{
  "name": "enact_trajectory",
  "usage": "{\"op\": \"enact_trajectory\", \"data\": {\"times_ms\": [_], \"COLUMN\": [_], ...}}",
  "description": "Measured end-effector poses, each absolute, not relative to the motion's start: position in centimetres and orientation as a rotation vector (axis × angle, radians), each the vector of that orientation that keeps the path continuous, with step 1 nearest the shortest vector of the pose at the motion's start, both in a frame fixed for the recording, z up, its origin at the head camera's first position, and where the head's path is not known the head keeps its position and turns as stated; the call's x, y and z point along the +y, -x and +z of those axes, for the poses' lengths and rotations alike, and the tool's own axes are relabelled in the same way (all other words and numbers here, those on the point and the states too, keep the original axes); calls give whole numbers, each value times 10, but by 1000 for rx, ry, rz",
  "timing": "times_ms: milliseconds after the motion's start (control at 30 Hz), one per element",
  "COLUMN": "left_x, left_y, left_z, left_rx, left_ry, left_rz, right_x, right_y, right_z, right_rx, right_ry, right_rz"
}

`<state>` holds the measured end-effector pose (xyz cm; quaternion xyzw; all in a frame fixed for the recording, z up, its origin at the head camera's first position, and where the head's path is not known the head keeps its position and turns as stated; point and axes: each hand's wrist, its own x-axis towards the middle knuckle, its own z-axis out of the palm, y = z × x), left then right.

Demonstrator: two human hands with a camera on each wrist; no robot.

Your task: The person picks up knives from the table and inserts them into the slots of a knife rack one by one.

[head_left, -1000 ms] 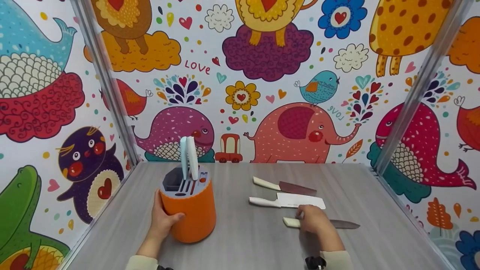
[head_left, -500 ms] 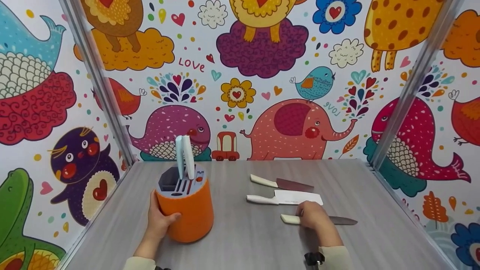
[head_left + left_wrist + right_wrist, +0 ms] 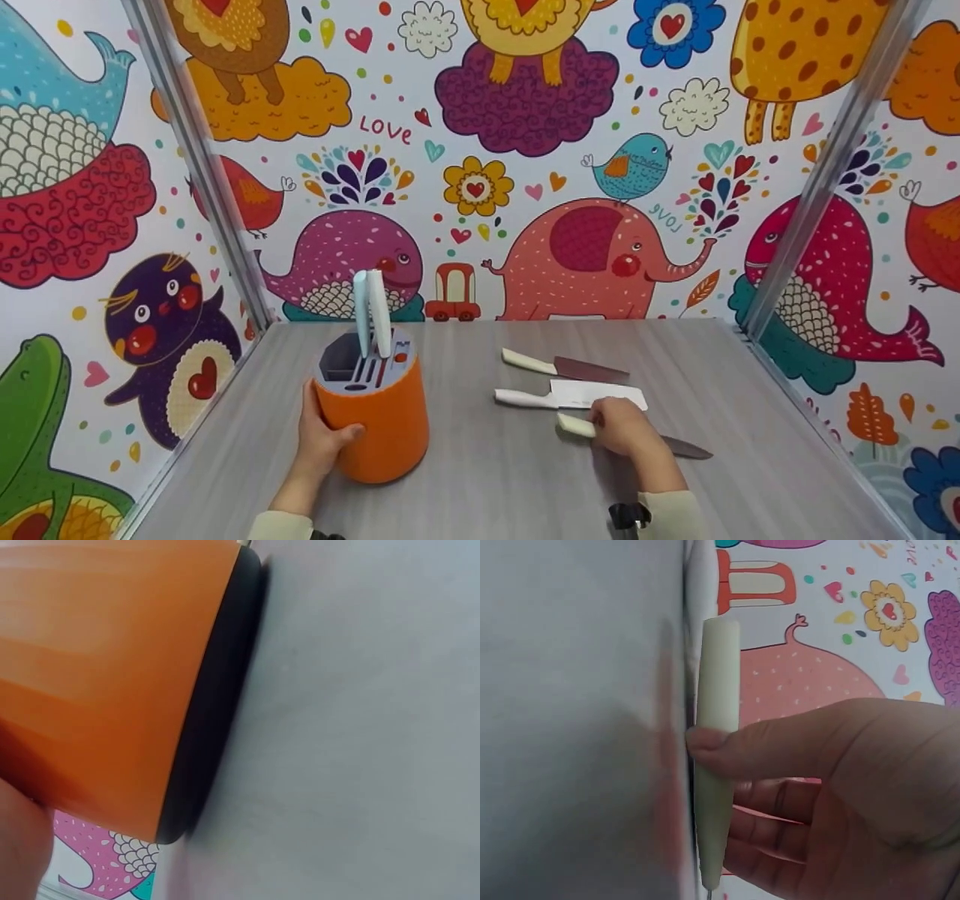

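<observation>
My left hand (image 3: 321, 444) holds the side of an orange knife block (image 3: 386, 439), thumb across its front; the other fingers are mostly hidden behind it. Two knives with a pale blue handle (image 3: 361, 315) and a white handle (image 3: 379, 315) stand in its grey slotted top. At the right, my right hand (image 3: 628, 429) pinches a kitchen knife by its cream handle (image 3: 718, 682), thumb on one side and curled fingers on the other. Its dark blade (image 3: 688, 448) sticks out to the right beyond the hand, low over the table.
Just beyond the right hand lies a white cleaver (image 3: 525, 399), its blade partly overlapped by the fingers. Farther back is a cream-handled knife (image 3: 592, 369) with a dark blade. The grey table (image 3: 480, 480) ends at printed walls with metal corner posts (image 3: 821, 195).
The right hand's knife has turned: its handle end has swung away toward the cleaver and the blade tip slightly nearer. The left hand keeps its hold on the block.
</observation>
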<state>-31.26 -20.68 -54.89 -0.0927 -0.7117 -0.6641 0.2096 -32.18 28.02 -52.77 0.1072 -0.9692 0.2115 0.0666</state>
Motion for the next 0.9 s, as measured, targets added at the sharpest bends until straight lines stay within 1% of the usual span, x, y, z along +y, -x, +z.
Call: {"op": "enact_trajectory", "data": {"times_ms": [267, 400, 533, 700, 900], "left_x": [-205, -206, -208, -208, -209], "left_y": [314, 311, 310, 313, 315], "left_z": [-549, -549, -548, -550, -549], "left_rx": [-1985, -1991, -1995, -1937, -1925], "left_ry": [263, 260, 225, 300, 385], "left_rz": [-1846, -1824, -1804, -1799, -1758], "right_x": [281, 271, 256, 242, 239], "right_y": [321, 319, 317, 311, 306], "right_z": [-508, -498, -489, -480, -474], "right_rx": [-2876, -2836, -2749, -2632, -2471], "right_ry": [-475, -487, -588, -711, -811], "right_rz": [892, 1099, 1282, 1422, 1597]}}
